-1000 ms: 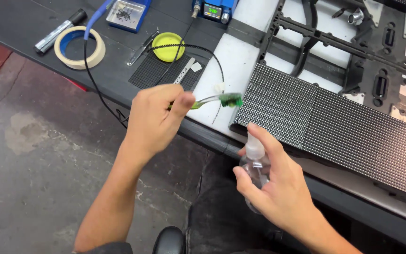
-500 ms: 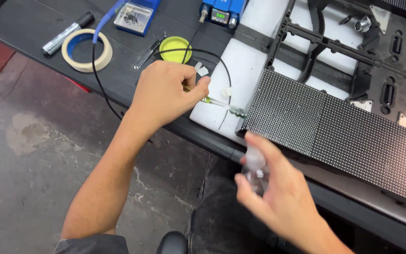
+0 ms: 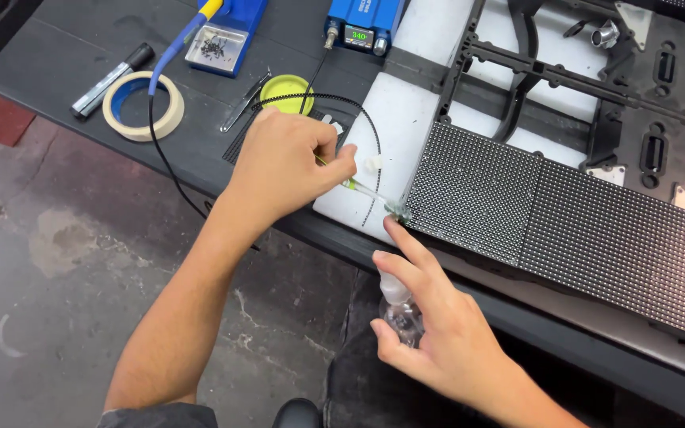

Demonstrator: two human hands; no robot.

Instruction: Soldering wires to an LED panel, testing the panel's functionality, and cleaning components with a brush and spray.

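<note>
The left hand (image 3: 283,170) is gripping a thin green brush (image 3: 366,192), its tip touching the corner of the dark dotted panel (image 3: 564,226) on the desk (image 3: 81,40). The right hand (image 3: 438,333) is closing around a small clear bottle (image 3: 399,311), forefinger pointing at that corner.

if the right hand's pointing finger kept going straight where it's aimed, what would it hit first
Probably the brush tip held by the left hand, right at the near corner of the dotted panel. The right hand also holds a small bottle.
</note>
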